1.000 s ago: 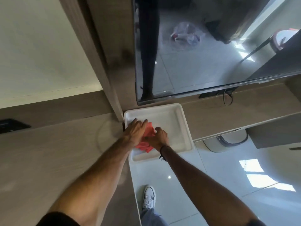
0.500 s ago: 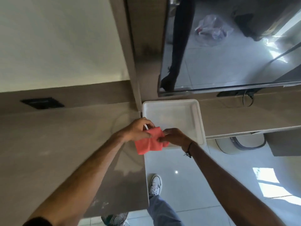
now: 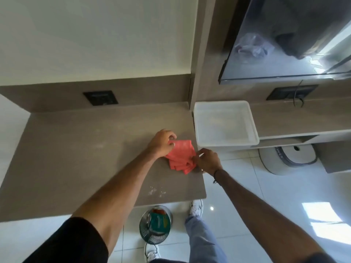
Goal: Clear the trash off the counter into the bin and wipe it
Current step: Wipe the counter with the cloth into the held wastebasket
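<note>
both hands working a red cloth at the counter's corner

a person's left hand (image 3: 161, 142) is pinching the far edge of a folded coral-red cloth (image 3: 181, 157) while the right hand (image 3: 208, 161) is gripping its near right side, the cloth lying on the grey-brown stone counter (image 3: 85, 149) (a few pale specks sitting nearer its front edge). a round metal mesh bin (image 3: 155, 224) holding wrappers is standing on the floor below; a white plastic tray (image 3: 225, 123) is sitting just beside the counter.

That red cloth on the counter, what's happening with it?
A person holds the red cloth with both hands, the left hand and the right hand, on the counter beside a white tray. A few pale specks lie near the counter's front edge. A bin on the floor below already holds trash.
</note>
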Motion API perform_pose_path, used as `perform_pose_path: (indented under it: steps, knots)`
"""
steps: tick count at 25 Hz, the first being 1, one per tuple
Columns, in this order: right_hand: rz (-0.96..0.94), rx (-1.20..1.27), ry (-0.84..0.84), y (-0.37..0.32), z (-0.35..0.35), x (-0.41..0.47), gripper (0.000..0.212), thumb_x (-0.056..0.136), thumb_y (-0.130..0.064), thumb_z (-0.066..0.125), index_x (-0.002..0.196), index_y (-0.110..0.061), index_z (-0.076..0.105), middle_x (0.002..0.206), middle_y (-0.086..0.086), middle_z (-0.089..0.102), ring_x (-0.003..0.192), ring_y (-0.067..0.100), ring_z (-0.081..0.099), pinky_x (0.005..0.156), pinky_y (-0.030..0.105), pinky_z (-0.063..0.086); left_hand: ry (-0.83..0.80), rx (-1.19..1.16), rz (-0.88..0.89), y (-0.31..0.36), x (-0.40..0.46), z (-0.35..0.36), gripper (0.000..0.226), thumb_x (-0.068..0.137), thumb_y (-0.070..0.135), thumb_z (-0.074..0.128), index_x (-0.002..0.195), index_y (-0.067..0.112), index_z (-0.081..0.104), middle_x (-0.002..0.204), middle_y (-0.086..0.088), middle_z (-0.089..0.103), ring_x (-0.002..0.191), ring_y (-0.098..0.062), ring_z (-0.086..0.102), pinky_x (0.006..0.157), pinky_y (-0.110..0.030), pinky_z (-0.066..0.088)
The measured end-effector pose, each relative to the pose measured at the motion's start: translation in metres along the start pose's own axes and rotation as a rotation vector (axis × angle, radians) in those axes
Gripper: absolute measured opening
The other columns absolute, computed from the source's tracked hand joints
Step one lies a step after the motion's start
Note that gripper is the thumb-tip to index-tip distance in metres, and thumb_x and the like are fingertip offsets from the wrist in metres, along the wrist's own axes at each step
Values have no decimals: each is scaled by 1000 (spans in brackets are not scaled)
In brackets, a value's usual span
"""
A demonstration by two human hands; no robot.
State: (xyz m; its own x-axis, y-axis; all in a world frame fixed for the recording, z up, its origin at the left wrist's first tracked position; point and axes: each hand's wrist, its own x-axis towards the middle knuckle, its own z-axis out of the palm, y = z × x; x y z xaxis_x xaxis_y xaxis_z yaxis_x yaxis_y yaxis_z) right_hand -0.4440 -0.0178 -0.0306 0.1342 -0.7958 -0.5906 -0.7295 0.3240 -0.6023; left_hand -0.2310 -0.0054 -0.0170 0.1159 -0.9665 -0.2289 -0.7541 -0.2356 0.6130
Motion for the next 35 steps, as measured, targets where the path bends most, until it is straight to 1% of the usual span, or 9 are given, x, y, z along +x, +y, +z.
perform_pose_path:
  steps: [4,7,11,14,17,23,25,28,35]
  knots:
    - [-40,-117,351,42,40,-70,22,80,-41,55,79,-22,67,81,6,73,70,30,62,62,28,44,168,-25,143,-12,-88,6,21,82,2,59,95,9,75,103,-10,71,96,-30,69,88,-36,55]
    - [-34,-102,441,63,90,-120,24,80,-42,52,63,-25,52,74,8,71,65,34,59,57,27,39,168,-9,181,-39,-156,18,19,86,8,55,89,13,73,99,-7,70,90,-30,69,77,-39,57]
    - [-48,-121,312,81,159,-159,32,82,-45,52,64,-19,57,68,5,69,66,33,65,55,26,38,164,139,260,-92,-228,46,17,86,18,53,84,13,69,90,-2,67,75,-23,67,62,-34,58]
    - [7,-188,91,104,204,-158,30,85,-48,57,78,-21,69,82,2,75,76,28,69,60,25,45,53,212,275,-135,-267,89,22,86,26,51,87,14,70,89,-1,68,74,-17,67,61,-32,61]
    - [105,-243,-106,137,251,-124,29,83,-49,61,96,-27,74,98,1,78,91,26,71,70,25,50,15,153,72,-195,-276,146,17,88,22,58,94,15,72,98,-1,71,82,-16,71,67,-22,58]
    - [283,-291,-211,230,338,-27,46,84,-41,67,124,-20,65,119,10,73,107,29,69,93,35,56,191,-198,-696,-315,-263,267,13,86,5,60,88,6,73,91,-13,77,72,-18,63,56,-22,45]
    - [291,-363,-177,264,366,9,51,84,-38,67,130,-16,61,127,13,68,114,33,65,92,34,53,17,-219,-857,-357,-258,308,24,84,13,66,107,6,70,111,-16,74,94,-28,68,72,-27,47]
    - [311,-449,-193,301,402,46,51,85,-35,66,128,-9,61,127,16,67,113,36,64,84,31,50,-323,-134,-932,-405,-251,355,54,87,29,71,133,5,55,131,-20,63,118,-36,63,77,-32,45]
    - [338,-455,-239,346,454,97,25,86,-10,58,106,-3,71,102,18,74,92,35,72,78,39,62,-219,-76,-861,-443,-229,419,35,89,11,69,120,2,55,111,-19,72,94,-34,73,61,-36,61]
